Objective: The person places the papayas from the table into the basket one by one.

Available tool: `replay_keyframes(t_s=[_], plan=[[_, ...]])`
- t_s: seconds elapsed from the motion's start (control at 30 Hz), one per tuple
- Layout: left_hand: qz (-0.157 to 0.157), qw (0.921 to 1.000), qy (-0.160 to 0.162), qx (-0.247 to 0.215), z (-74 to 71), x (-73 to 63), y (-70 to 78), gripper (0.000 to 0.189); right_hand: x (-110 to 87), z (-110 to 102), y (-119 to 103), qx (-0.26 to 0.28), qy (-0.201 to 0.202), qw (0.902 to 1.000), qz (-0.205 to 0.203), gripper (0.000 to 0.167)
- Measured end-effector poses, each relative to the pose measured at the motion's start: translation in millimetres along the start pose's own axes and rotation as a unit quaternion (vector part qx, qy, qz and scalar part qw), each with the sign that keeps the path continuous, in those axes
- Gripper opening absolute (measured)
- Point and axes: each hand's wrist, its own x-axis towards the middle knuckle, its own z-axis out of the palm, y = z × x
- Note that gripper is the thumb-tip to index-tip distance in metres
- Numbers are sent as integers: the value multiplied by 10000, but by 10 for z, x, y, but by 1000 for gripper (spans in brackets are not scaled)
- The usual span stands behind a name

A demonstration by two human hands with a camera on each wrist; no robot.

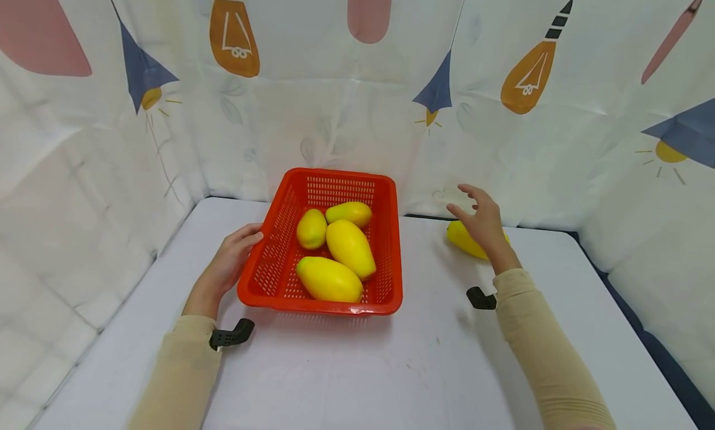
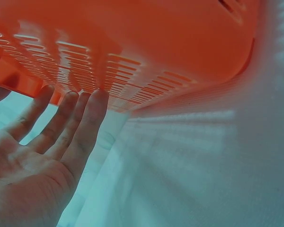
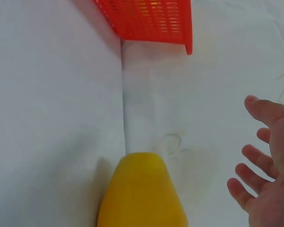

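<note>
A red plastic basket [image 1: 393, 256] stands on the white table with several yellow mangoes [image 1: 329, 280] lying inside it. At its left side is my left hand [image 1: 231, 262]; in the left wrist view the fingers [image 2: 80, 127] are fairly straight, with their tips against the slotted outer wall of the basket [image 2: 156, 38]. My right hand [image 1: 483, 222] is held over another yellow mango [image 1: 465, 241] at the back right of the table, thumb and fingers spread. In the right wrist view, that mango [image 3: 142, 194] and the right hand [image 3: 274, 165] are apart.
A white cloth wall [image 1: 346, 120] with printed lamps and bulbs rises behind the table [image 1: 346, 380] and along both sides. Dark material [image 1: 648, 337] shows beyond the right table edge. Each wrist carries a black strap-like device [image 1: 231, 334].
</note>
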Motion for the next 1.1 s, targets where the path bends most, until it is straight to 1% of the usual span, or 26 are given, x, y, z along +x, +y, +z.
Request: replay_keyframes(t_s=[0.2,0.4,0.67,0.87,1.1], plan=[[38,10000,-32,-32,-4,0,-2,33,-43,-54,71,-35,-26,10000,-16,60],[44,10000,-43,-64,-2,4,-4,32,-77,-95,177,-157,-3,9999,59,60],[17,10000,-59,-64,-1,4,-7,33,-124,-168,255,-260,-73,9988,401,62],[-18,9999,-65,-81,-6,6,-11,34,-160,-218,345,-308,-113,9981,528,63],[13,9999,-97,-117,-7,12,-9,34,-203,-266,417,-449,-157,9965,685,63]])
